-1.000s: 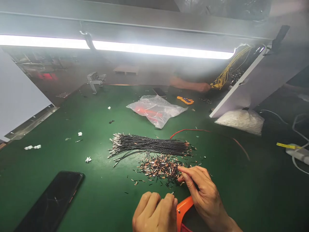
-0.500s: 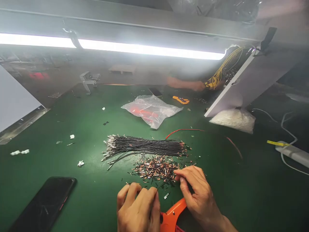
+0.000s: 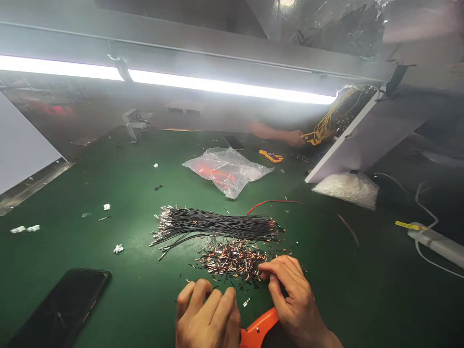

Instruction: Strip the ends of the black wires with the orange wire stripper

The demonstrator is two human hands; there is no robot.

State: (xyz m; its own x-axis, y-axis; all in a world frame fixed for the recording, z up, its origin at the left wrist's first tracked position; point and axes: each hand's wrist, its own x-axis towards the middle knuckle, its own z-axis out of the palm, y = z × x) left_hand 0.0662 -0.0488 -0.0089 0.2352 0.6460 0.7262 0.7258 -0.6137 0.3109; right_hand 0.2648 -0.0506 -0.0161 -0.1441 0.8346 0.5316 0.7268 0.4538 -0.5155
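My left hand [image 3: 206, 314] is closed at the bottom middle, its fingers curled in; whatever they grip is hidden. My right hand [image 3: 292, 292] rests at the right edge of a pile of short wire offcuts [image 3: 232, 261], black with bare copper. Its fingers are loosely bent, with the thumb apart from them, and I see nothing held. Between my hands lies an orange-handled tool [image 3: 261, 328], mostly out of view. A small metal terminal [image 3: 247, 302] lies just above it. Behind the offcuts is a bundle of black wires [image 3: 217, 224], with metal terminals on their left ends.
A black phone [image 3: 61, 307] lies at left. Behind the wires are a clear plastic bag [image 3: 228, 169] with red contents and a yellow-orange tool [image 3: 270, 156]. Another person's hand [image 3: 293, 137] works at the back. A bag of white pieces [image 3: 348, 188] and a power strip [image 3: 438, 241] are right.
The view has tilted and shifted slightly. Both hands stay in nearly the same places. The thin dark strand seen earlier at my left fingertips no longer shows.
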